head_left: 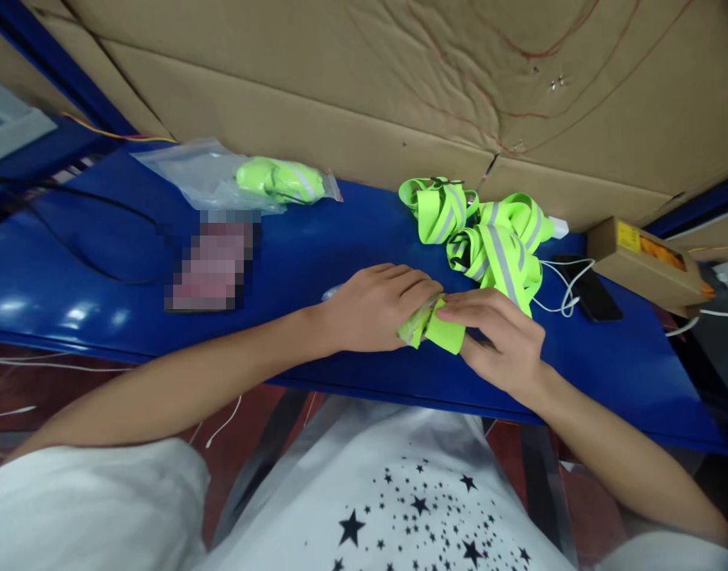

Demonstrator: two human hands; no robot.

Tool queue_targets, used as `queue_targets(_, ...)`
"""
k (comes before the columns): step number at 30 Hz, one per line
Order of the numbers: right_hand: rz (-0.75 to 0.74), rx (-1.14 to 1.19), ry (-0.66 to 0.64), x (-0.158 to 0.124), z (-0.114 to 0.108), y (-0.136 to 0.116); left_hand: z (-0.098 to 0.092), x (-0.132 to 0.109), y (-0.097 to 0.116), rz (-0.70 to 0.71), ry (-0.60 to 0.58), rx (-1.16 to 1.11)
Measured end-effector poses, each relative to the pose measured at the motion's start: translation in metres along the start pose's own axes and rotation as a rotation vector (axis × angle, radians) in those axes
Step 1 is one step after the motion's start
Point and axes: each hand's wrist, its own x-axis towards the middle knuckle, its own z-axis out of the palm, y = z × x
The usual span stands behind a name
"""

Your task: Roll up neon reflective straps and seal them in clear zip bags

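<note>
Both hands at frame centre: left hand [373, 309] curled shut around one end of a folded neon-green strap [434, 327], right hand [502, 342] pinching its other end with fingertips. Held at the near edge of the blue table [281, 262]. Upper right, a pile of matching straps [486, 238]; upper left, a bagged strap [281, 181].

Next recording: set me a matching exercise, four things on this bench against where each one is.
Things:
1 folded neon strap
2 pile of reflective straps
3 bagged strap
4 cardboard box

Places:
A back of the blue table, left of the hands
B table's right end
C between left hand and right hand
D just beyond the right hand

Pairs: 1-C, 2-D, 3-A, 4-B.
</note>
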Motion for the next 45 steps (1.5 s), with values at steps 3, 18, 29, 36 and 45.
queue_targets(3,0.093,0.03,0.051,0.003,0.003,-0.005,0.001,-0.002,0.004,0.005,0.049,0.058)
queue_targets(18,0.02,-0.117,-0.123,0.004,0.007,-0.004,0.001,0.002,0.004,-0.051,-0.01,0.159)
queue_targets(29,-0.219,-0.483,-0.156,0.005,0.013,-0.019,0.0,0.006,0.014,0.034,-0.068,0.103)
queue_targets(36,-0.024,-0.087,-0.04,0.002,-0.006,-0.005,-0.028,0.004,0.006,0.076,-0.037,-0.277)
queue_targets(45,0.039,-0.01,-0.204,0.003,-0.006,0.0,-0.016,-0.003,-0.02,-0.046,-0.205,-0.086)
